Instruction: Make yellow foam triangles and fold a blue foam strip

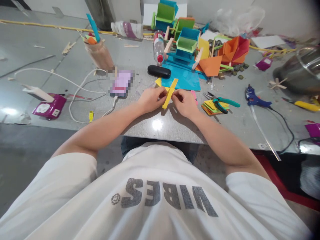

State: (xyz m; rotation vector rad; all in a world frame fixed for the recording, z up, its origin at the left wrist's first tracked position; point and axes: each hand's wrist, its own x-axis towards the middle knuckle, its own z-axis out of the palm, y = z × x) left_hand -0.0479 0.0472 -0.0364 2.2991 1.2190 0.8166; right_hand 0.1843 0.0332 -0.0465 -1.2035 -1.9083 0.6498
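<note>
Bent at the elbows, the forearms (117, 124) angle inward over the worktop (140, 126); left hand (151, 99) and right hand (186, 104), fingers curled, pinch the yellow strip (170, 93) between them, nearer than the case (159, 71)

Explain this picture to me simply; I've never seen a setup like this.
There is no machine here, just a person's bare left hand and right hand. The single picture comes from a camera worn on that person's head, looking forward and down, so the white shirt shows below.

Between them, the fingertips of both hands hold a yellow strip over a grey table. Beyond it lie a black case and a blue sheet. To the right, pliers rest on a stack of coloured paper, with a blue glue gun farther right.
</note>
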